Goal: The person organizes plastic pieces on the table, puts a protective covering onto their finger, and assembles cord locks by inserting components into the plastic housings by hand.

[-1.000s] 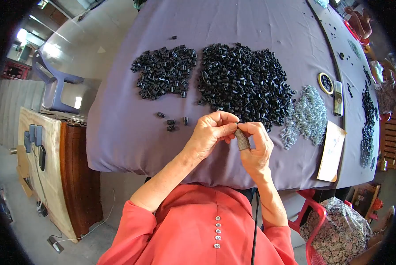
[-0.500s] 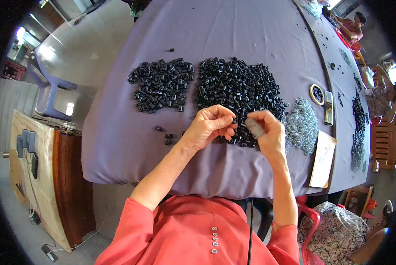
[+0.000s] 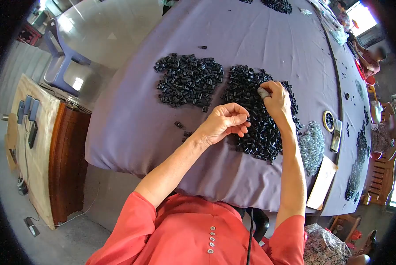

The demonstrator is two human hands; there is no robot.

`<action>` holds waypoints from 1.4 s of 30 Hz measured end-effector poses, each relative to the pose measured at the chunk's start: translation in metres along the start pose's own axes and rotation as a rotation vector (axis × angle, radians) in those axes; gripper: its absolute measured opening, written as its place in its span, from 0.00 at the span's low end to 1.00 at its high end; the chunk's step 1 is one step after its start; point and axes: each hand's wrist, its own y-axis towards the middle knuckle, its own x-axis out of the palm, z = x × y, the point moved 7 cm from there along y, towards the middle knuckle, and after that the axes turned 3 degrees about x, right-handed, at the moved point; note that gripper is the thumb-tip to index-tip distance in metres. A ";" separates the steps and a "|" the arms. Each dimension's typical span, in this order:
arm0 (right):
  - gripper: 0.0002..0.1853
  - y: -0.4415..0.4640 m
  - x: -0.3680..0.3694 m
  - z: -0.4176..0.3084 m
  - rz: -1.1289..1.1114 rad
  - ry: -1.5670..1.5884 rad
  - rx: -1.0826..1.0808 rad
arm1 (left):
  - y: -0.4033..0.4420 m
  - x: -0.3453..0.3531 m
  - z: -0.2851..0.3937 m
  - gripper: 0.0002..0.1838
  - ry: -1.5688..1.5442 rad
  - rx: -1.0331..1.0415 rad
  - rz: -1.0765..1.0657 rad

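Observation:
My left hand [image 3: 226, 123] is over the near-left edge of the large pile of small black parts [image 3: 259, 132], its thumb and forefinger pinched on a small black part [image 3: 248, 119]. Farther out, my right hand [image 3: 277, 102] reaches over the same pile with its fingers bent down. A grey wrap [image 3: 263, 92] covers one of its fingers; whether its fingertips hold anything is hidden. To the left lies a smaller pile of black parts [image 3: 189, 81], with a few loose ones [image 3: 179, 124] below it. A heap of clear small pieces [image 3: 312, 148] sits right of my right forearm.
Right of the clear heap are a yellow-rimmed round container [image 3: 328, 121], a metal-coloured box [image 3: 336, 136] and a flat board [image 3: 322, 183]. More black parts [image 3: 359, 159] lie farther right. A blue chair [image 3: 63, 62] and wooden cabinet [image 3: 67, 163] stand left; another person [image 3: 369, 62] is at the far right.
My right hand has moved away from my left hand, forward over the large black pile. My left hand keeps its pinch. The camera view has shifted, showing more of the table's far end.

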 end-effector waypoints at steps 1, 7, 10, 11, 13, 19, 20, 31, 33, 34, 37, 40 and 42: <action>0.07 -0.003 -0.004 -0.004 -0.034 0.014 0.014 | -0.001 0.001 -0.001 0.05 0.004 -0.011 0.003; 0.07 0.000 -0.013 0.009 0.017 0.143 0.037 | 0.001 0.003 -0.007 0.05 0.010 -0.035 -0.014; 0.07 0.017 -0.016 0.015 0.103 0.141 -0.015 | 0.002 0.002 -0.006 0.05 0.007 -0.033 -0.020; 0.08 0.022 -0.015 0.014 0.083 0.119 -0.021 | 0.002 0.002 -0.007 0.05 0.001 -0.032 -0.021; 0.09 0.033 -0.007 0.019 0.063 0.051 -0.076 | 0.001 0.001 -0.005 0.05 -0.004 -0.027 -0.023; 0.11 0.029 0.005 0.018 -0.064 -0.014 -0.102 | 0.001 0.000 -0.001 0.05 -0.001 -0.012 -0.009; 0.11 0.026 0.004 0.018 -0.078 -0.022 -0.103 | 0.001 0.001 -0.001 0.05 -0.003 -0.014 -0.010; 0.11 0.020 -0.007 0.024 -0.137 0.062 -0.032 | 0.000 0.001 -0.002 0.05 -0.005 -0.026 -0.012; 0.12 0.023 -0.008 0.021 -0.108 0.044 -0.047 | 0.002 0.001 -0.005 0.05 -0.019 -0.030 -0.027; 0.12 0.025 -0.006 0.018 -0.109 0.029 -0.061 | 0.002 0.002 -0.005 0.05 -0.014 -0.036 -0.026; 0.14 0.033 0.005 0.012 -0.102 -0.002 -0.150 | 0.001 0.002 -0.005 0.04 -0.003 -0.050 -0.018; 0.15 0.035 0.016 0.012 -0.084 -0.011 -0.198 | 0.001 0.001 -0.004 0.04 -0.012 -0.049 -0.005; 0.14 0.037 0.019 0.013 -0.101 -0.020 -0.198 | 0.000 0.001 -0.002 0.04 -0.026 -0.044 -0.002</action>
